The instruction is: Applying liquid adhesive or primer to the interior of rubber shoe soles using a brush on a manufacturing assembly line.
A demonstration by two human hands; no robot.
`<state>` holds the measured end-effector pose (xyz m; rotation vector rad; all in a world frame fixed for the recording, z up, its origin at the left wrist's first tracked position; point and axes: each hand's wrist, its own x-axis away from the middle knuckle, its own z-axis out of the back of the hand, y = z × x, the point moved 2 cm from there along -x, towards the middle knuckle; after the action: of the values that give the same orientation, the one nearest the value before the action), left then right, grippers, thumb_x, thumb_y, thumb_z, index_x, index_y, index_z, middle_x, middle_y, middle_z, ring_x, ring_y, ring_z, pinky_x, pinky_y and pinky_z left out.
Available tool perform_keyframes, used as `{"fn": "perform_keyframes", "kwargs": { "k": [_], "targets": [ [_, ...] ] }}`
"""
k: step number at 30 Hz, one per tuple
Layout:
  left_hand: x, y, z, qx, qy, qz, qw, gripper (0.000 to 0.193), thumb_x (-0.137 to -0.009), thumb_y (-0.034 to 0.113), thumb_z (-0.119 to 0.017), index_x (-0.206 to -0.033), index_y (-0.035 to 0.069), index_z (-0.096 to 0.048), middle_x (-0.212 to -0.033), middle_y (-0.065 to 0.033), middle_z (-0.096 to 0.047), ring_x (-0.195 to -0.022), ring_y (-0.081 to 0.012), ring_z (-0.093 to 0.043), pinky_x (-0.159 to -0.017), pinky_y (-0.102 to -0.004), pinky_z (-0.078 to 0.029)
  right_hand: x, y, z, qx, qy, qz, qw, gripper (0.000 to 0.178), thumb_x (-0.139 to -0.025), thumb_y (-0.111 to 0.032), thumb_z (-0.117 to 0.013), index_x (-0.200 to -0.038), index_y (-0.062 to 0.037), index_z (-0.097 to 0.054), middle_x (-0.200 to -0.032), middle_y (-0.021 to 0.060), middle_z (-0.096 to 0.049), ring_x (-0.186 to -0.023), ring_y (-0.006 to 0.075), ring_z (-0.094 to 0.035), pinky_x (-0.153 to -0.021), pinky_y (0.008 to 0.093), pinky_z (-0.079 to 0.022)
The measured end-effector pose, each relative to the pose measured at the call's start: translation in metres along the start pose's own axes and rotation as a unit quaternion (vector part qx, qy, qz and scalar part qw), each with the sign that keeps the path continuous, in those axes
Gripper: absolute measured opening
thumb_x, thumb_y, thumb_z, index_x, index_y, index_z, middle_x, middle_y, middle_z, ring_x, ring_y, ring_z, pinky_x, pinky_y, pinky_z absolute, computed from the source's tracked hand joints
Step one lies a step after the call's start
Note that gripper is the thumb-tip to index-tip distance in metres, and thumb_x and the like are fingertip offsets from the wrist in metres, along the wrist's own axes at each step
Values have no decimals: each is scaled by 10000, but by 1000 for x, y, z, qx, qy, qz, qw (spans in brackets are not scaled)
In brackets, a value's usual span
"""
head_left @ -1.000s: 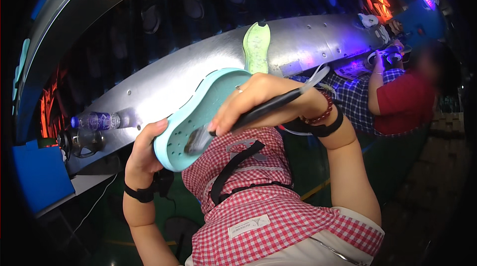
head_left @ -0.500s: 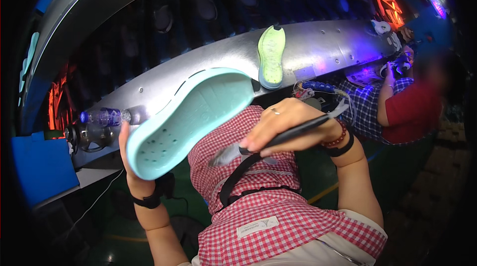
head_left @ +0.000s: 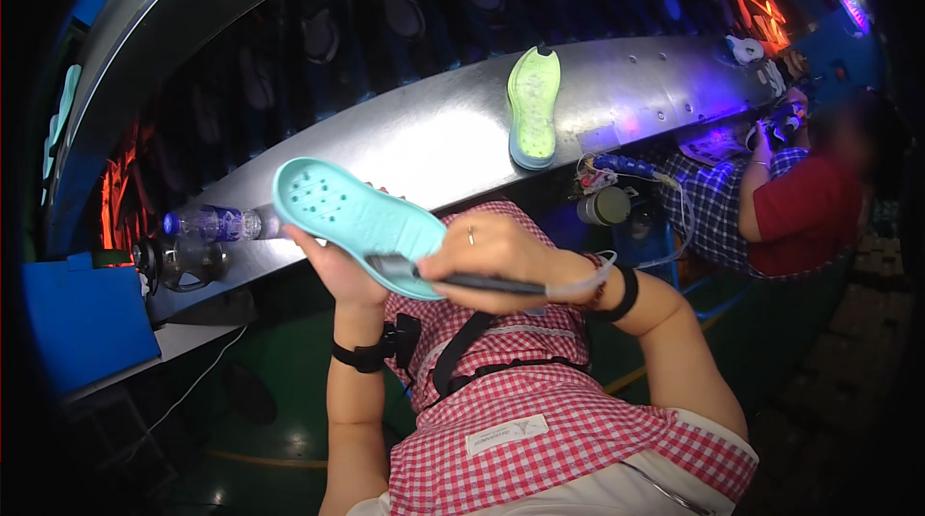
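A light turquoise shoe sole (head_left: 352, 203), with small holes at its far left end, is gripped from beneath by my left hand (head_left: 345, 270). It is tilted, its hollow inner face toward me. My right hand (head_left: 496, 251) is closed round a brush (head_left: 501, 285) with a black handle. The brush's head lies against the sole's near edge, blurred by motion. A clear tube trails from the handle's end past my right wrist. On the metal bench ahead lies a yellow-green sole (head_left: 535, 111) with a pale blue rim, apart from both hands.
The shiny metal bench (head_left: 434, 150) runs across in front. At its left stand a plastic bottle (head_left: 217, 223), a glass pot (head_left: 193, 261) and a blue box (head_left: 87, 318). Right of me are a lidded can (head_left: 605, 207) and a seated person in red (head_left: 805, 212). Dark conveyor racks holding soles lie beyond.
The turquoise sole has swung round, its holed end now pointing away to the left, and is farther from the camera. My right hand has brought the brush down onto it.
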<state>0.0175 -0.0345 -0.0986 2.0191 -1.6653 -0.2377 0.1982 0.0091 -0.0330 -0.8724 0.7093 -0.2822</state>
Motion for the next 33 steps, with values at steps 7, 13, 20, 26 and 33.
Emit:
{"fn": "perform_keyframes", "kwargs": {
  "k": [7, 13, 20, 26, 33],
  "targets": [
    [4, 1, -14, 3, -32, -46, 998, 864, -802, 773, -226, -1339, 110, -364, -1121, -134, -558, -1016, -307, -553, -941, -525, -406, -17, -7, 27, -156, 25, -127, 979, 219, -717, -46, -720, -931, -13, -684, -851, 92, -658, -734, 148, -631, -649, 248, -498],
    [-1, 7, -27, 32, -66, -114, 991, 860, -805, 767, -239, -1348, 111, -354, -1118, -132, -560, -1003, -302, -555, -941, -520, -404, -17, -15, 16, -233, -137, -41, 962, 239, -699, -50, -728, -935, -34, -691, -813, 94, -669, -765, 199, -628, -694, 285, -495],
    [-5, 17, -28, 39, -126, -113, 985, 864, -790, 778, -256, -1345, 126, -367, -1163, -141, -531, -1069, -303, -511, -1018, -547, -313, -8, -4, 33, -173, -75, -58, 980, 197, -717, -60, -703, -911, -32, -692, -851, 124, -651, -757, 187, -624, -687, 276, -495],
    [-8, 22, -36, 22, -139, -116, 983, 890, -775, 795, -241, -1348, 125, -359, -1182, -143, -508, -1103, -306, -485, -1037, -550, -294, 1, 10, 42, -223, -5, -238, 945, 263, -731, 13, -698, -992, -5, -670, -919, 109, -650, -806, 131, -622, -697, 232, -500],
    [-15, 31, -48, 5, -184, -113, 976, 916, -773, 792, -277, -1342, 78, -355, -1186, -165, -489, -1103, -319, -478, -1023, -536, -313, 1, 17, 39, -367, -4, -161, 916, 183, -763, -58, -697, -941, -22, -673, -945, 76, -656, -857, 133, -608, -797, 258, -477]
  ]
}}
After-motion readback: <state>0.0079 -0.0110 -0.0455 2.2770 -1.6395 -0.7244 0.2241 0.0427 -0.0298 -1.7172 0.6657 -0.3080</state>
